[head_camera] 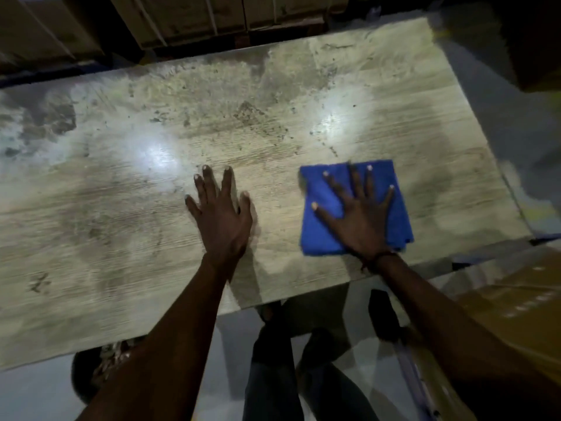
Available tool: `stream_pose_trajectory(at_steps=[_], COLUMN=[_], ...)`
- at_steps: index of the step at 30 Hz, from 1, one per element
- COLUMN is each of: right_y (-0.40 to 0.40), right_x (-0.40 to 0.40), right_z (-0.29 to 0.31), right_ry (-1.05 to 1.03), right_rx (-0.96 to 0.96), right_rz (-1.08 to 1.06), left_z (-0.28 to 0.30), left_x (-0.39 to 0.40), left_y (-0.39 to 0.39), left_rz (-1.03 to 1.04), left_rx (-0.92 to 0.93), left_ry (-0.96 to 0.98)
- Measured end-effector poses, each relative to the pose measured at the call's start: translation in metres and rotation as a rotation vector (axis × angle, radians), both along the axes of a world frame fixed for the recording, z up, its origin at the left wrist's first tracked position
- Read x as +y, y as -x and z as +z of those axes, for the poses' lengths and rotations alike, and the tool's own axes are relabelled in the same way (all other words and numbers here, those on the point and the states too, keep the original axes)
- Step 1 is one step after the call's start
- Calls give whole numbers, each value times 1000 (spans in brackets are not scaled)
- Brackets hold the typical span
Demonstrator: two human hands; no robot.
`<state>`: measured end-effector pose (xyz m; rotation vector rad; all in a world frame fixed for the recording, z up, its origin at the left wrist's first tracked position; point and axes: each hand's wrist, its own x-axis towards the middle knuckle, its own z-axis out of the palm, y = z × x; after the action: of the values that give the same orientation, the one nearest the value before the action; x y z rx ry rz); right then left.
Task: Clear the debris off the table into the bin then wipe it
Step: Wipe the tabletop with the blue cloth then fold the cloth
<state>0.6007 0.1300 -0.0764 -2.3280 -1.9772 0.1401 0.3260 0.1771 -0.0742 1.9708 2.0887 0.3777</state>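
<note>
A pale wood-grain table (121, 208) fills the view, with dark specks and smears (258, 120) across its far half. A folded blue cloth (391, 177) lies flat on the table's right part. My right hand (358, 220) presses down on the cloth with fingers spread wide. My left hand (221, 214) rests palm down on the bare tabletop near the middle, fingers apart, holding nothing. A dark round bin (91, 369) with scraps inside shows below the table's near edge at the lower left, partly hidden by my left arm.
Cardboard boxes (188, 19) stand behind the far edge. A yellow-brown box (522, 305) sits at the lower right beside the table. My legs and feet (273, 344) are on the grey floor under the near edge. The table's right edge ends near the cloth.
</note>
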Motion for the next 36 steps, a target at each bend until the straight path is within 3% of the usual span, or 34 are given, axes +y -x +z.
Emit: stream_pose_trajectory(at_steps=[3, 6, 10, 13, 18, 22, 29, 33, 36], right_y=[-32, -15, 13, -24, -124, -112, -30, -79, -124], right_x=[44, 53, -22, -61, 4, 41, -45, 17, 89], right_z=[-1, -5, -3, -4, 0, -1, -4, -5, -1], right_ry=[-39, -52, -16, -5, 8, -34, 21, -49, -12], right_rx=[66, 79, 13, 22, 18, 114, 63, 13, 86], right_rz=[-114, -165, 78, 158, -68, -258, 63, -69, -229], left_z=[-6, -11, -13, -13, -13, -14, -8, -9, -11], left_x=[-17, -20, -1, 14, 41, 71, 88, 88, 91], left_y=[-34, -67, -82, -83, -99, -116, -123, -124, -125], left_rz=[-69, -141, -151, -145, -154, -169, -102, -92, -83], left_rx=[1, -4, -18, -7, -14, -13, -24, -27, -40], left_ry=[-22, -49, -58, -49, -57, -40, -67, -64, -72])
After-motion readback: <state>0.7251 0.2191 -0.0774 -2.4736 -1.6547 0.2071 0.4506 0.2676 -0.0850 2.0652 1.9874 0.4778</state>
